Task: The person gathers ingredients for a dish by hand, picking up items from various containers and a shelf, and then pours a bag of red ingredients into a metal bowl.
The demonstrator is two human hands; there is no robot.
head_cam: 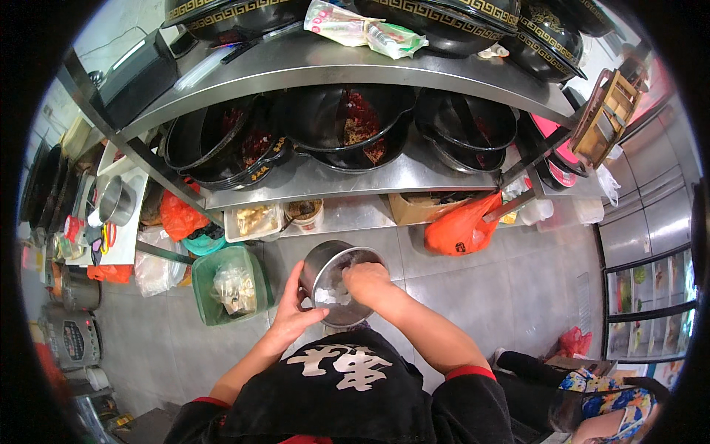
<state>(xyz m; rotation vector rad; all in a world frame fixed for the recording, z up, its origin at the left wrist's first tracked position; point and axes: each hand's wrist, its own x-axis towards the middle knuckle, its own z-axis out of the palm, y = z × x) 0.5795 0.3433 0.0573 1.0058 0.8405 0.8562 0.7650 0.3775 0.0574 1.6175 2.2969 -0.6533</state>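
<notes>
A deep round metal pot (327, 258) is held in front of my body, tilted so that its mouth faces me. My left hand (297, 311) grips its left side, with the thumb over the near rim. Inside the mouth is my right hand (363, 283), its fingers curled and their tips hidden, so whether they hold anything cannot be told. White pieces (333, 294) lie in the pot beside those fingers. Ahead, black divided hot-pot pans (355, 119) stand stacked on a steel shelf, some with dried red chillies and small tan grains inside.
A green bin (202, 294) with plastic waste stands on the floor at left. An orange bag (460, 230) hangs from the shelf's right part. A white tub (305, 216) and tray (252, 222) sit low ahead. Another person (604, 397) is at lower right, near a glass-door fridge (652, 311).
</notes>
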